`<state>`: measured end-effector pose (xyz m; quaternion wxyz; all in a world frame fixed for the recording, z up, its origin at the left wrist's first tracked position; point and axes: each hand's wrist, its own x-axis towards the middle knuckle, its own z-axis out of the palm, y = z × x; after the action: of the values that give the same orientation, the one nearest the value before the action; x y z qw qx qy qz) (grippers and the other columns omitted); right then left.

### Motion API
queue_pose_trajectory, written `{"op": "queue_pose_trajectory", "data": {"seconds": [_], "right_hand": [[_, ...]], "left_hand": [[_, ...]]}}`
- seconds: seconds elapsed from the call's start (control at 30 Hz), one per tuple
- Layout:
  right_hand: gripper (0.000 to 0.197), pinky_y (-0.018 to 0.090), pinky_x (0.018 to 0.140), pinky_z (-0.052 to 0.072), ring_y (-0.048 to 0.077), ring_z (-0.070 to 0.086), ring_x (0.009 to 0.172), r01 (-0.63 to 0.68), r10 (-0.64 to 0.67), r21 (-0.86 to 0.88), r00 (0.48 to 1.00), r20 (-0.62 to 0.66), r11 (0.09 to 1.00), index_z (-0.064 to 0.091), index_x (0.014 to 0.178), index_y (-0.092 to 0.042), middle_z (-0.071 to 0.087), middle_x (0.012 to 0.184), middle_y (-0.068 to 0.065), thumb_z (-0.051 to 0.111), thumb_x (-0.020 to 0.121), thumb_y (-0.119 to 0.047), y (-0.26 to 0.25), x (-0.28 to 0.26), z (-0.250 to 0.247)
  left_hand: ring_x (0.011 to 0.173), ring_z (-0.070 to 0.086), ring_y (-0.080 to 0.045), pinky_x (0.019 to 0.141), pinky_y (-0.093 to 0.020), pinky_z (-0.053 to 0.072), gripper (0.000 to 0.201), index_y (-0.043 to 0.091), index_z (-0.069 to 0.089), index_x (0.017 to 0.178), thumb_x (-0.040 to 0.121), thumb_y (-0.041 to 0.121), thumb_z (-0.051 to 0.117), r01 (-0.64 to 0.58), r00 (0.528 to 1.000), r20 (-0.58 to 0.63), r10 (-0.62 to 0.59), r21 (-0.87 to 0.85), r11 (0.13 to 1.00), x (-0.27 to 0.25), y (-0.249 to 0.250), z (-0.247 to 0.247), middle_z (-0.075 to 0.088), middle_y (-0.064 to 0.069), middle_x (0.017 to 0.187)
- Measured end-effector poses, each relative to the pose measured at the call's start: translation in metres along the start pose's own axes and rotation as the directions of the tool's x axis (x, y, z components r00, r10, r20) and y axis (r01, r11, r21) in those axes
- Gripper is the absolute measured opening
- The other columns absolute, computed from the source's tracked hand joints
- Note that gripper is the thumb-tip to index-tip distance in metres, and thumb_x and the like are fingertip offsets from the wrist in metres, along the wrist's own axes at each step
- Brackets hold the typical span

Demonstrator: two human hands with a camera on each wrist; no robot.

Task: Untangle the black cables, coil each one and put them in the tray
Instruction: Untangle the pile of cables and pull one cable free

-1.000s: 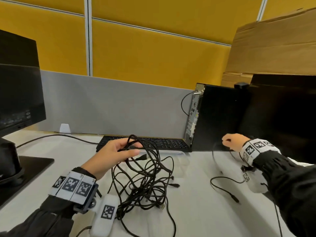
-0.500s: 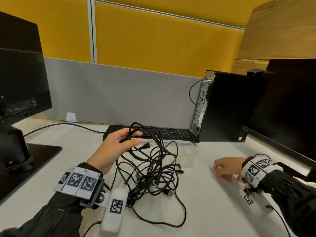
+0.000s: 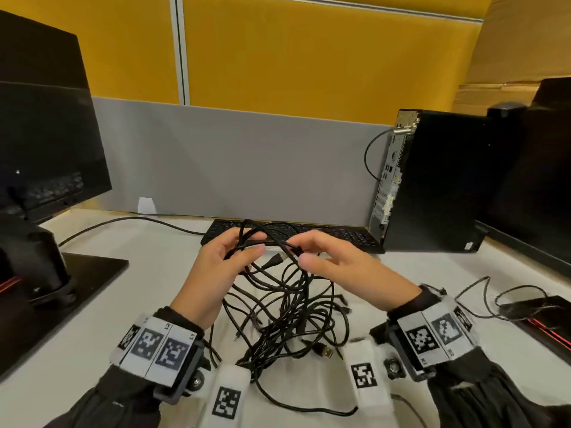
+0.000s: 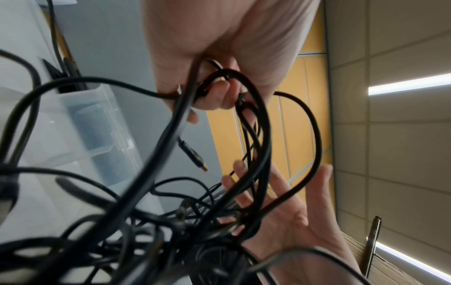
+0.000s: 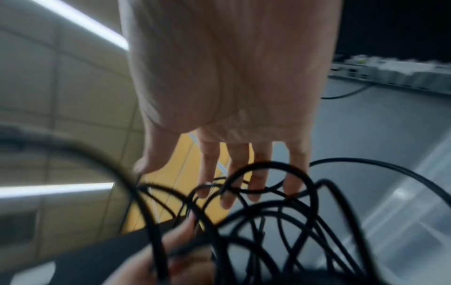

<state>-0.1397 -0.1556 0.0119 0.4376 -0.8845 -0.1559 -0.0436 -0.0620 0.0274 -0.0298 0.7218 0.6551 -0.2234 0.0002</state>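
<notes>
On a white desk (image 3: 160,273) backed by a grey partition (image 3: 247,162), the black cables (image 3: 287,313) hang as a tangled bunch in front of the keyboard (image 3: 340,234). The left hand (image 3: 216,273) grips their top loops with curled fingers; the right hand (image 3: 343,270), fingers extended, reaches into the strands. A clear tray (image 4: 97,123) sits beside the keyboard.

White desk (image 3: 160,273) up front, grey divider (image 3: 247,162) behind it, yellow wall panels (image 3: 309,57) above, and ceiling strip lights (image 4: 410,83) glowing over pale tiles.
</notes>
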Motion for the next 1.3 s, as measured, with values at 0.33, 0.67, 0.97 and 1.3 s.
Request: {"op": "queue_pose_trajectory", "data": {"seconds": [0.33, 0.67, 0.97, 1.3], "right_hand": [[0.024, 0.031, 0.081, 0.054, 0.011, 0.063, 0.097, 0.001, 0.056, 0.212, 0.962, -0.266, 0.977, 0.058, 0.082, -0.012, 0.067, 0.09, -0.006, 0.043, 0.098, -0.023, 0.049, 0.002, 0.003], [0.033, 0.025, 0.052, 0.046, 0.014, 0.053, 0.055, 0.138, 0.435, 0.753, 0.744, -0.508, 0.644, 0.04, 0.072, -0.019, 0.049, 0.06, -0.002, 0.03, 0.102, -0.029, 0.076, -0.002, -0.02], [0.026, 0.016, 0.035, 0.019, 0.004, 0.021, 0.039, 0.257, 0.428, 0.717, 0.656, -0.622, 0.648, 0.052, 0.094, -0.016, 0.028, 0.051, -0.007, 0.033, 0.102, -0.031, 0.079, -0.009, -0.038], [0.026, 0.019, 0.049, 0.024, 0.005, 0.026, 0.045, 0.249, 0.271, 0.433, 0.494, -0.826, 0.867, 0.055, 0.068, -0.022, 0.033, 0.047, -0.01, 0.043, 0.09, -0.016, 0.076, -0.029, -0.073]], "left_hand": [[0.063, 0.061, -0.017, 0.062, -0.022, 0.052, 0.031, 0.007, 0.062, 0.095, 0.099, 0.009, 0.031, 0.132, 0.991, 0.073, -0.116, -0.283, 0.95, 0.003, -0.003, -0.003, 0.07, -0.007, 0.076], [0.048, 0.055, -0.016, 0.06, -0.029, 0.057, 0.051, 0.019, 0.05, 0.048, 0.098, 0.024, 0.041, 0.129, 0.967, -0.125, -0.223, -0.515, 0.847, 0.014, 0.0, -0.021, 0.065, -0.009, 0.067], [0.039, 0.019, -0.004, 0.043, -0.019, 0.008, 0.03, 0.021, 0.035, 0.065, 0.092, 0.028, 0.048, 0.17, 0.962, -0.104, -0.251, -0.49, 0.855, 0.017, -0.006, -0.034, 0.029, 0.006, 0.059], [0.038, 0.018, -0.006, 0.046, -0.023, 0.01, 0.037, 0.021, 0.037, 0.062, 0.094, 0.036, 0.047, 0.195, 0.946, -0.138, -0.292, -0.476, 0.857, 0.016, -0.004, -0.033, 0.022, 0.008, 0.047]]}}
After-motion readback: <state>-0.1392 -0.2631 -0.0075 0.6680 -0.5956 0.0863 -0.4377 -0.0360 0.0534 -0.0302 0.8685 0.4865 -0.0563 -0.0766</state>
